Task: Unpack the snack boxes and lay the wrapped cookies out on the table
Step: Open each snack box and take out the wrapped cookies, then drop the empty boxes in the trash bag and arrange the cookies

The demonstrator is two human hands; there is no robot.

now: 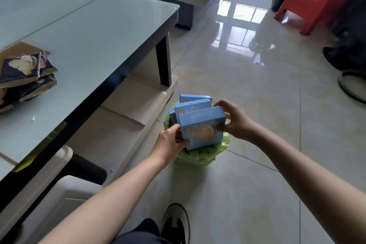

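Both hands are on one blue box (202, 128) — our left hand (172, 140) pinches its near-left corner with thumb on the front face, and our right hand (234, 120) curls round its far-right end. We hold it over a bin lined with a green bag (206, 155), which sits on the floor just off the near-right corner of the worktop (89, 31). At least three more blue boxes (193, 103) stand on edge in that bin, leaning behind the one we hold.

Whether we are lifting this box out or setting it in, we cannot tell from here. If it comes out to be unpacked, we would raise it straight up so it does not drag its neighbours over, keep the grip on the short ends where the card is stiff, and carry it to the worktop before opening an end flap. If it is already emptied, we would slide it down upright beside the others so the stack stays packed.

Dark purple packets (25, 73) lie piled at the left edge of the worktop, well apart from the bin; they may be cookies from other packs.

As for writing, the box front shows pale cookies and a line of white lettering near its top edge — too blurred to read. No brand can be made out on the packets either.
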